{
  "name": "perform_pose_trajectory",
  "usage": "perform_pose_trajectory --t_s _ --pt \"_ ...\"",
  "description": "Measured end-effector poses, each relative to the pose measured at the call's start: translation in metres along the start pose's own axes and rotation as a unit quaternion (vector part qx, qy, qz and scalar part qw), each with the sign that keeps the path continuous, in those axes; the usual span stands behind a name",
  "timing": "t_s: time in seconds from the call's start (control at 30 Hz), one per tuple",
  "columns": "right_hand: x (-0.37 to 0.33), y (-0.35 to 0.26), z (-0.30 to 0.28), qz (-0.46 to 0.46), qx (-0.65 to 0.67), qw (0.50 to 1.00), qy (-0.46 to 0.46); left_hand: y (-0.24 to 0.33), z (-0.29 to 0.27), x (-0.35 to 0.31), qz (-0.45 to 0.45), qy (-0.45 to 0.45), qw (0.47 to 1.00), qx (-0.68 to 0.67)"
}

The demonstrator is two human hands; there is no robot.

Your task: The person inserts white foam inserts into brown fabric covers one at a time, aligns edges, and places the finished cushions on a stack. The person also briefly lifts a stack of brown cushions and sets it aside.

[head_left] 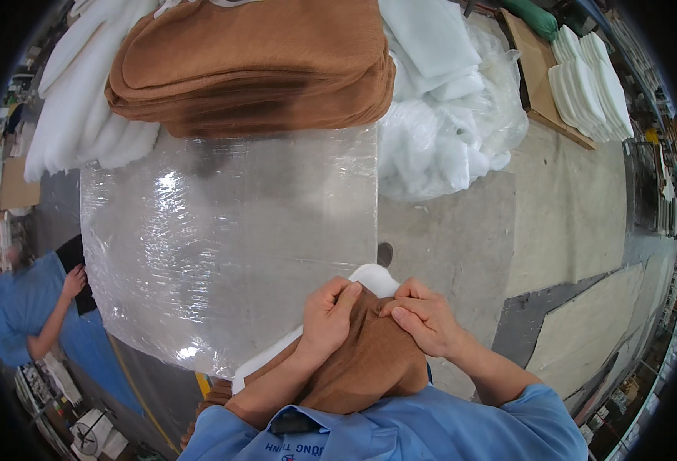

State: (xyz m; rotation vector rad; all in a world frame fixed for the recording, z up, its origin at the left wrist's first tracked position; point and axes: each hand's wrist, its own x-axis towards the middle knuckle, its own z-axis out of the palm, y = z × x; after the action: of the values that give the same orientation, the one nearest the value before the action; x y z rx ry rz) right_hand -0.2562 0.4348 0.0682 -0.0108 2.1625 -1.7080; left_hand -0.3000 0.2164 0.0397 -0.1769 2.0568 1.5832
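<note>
A brown fabric cover (365, 349) hangs against my front, with white padding (374, 278) showing beyond its top edge and along its left side. My left hand (329, 311) pinches the cover's upper edge, thumb pressed over the cloth. Close beside it, my right hand (424, 315) grips the same edge with curled fingers. Between the two hands the cloth is bunched and creased. How far the padding reaches inside the cover is hidden.
A plastic-wrapped table (269, 207) stands ahead, bearing stacked brown fabric pieces (254, 54). White padding sheets (84, 100) lie left; plastic-bagged padding (446, 138) sits right. A cardboard sheet with white pads (588, 84) is far right. A person in blue (54, 307) works at left.
</note>
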Motion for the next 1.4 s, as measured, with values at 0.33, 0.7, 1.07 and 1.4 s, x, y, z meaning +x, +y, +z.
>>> perform_pose_trajectory --t_s 0.33,0.7,1.07,1.4 --pt "-0.009 0.007 -0.003 -0.026 0.047 0.998 -0.010 0.016 0.006 -0.044 0.297 0.028 0.944 0.142" --pt "-0.017 -0.001 -0.002 -0.085 -0.060 0.994 0.032 0.013 0.005 -0.049 0.297 0.035 0.947 0.121" --pt "-0.008 0.013 -0.006 -0.101 0.002 0.995 -0.023 0.009 0.005 -0.033 0.226 0.020 0.967 0.118" --pt "0.020 -0.013 -0.040 0.169 0.141 0.950 -0.220 0.008 0.008 -0.059 0.411 -0.011 0.901 0.142"
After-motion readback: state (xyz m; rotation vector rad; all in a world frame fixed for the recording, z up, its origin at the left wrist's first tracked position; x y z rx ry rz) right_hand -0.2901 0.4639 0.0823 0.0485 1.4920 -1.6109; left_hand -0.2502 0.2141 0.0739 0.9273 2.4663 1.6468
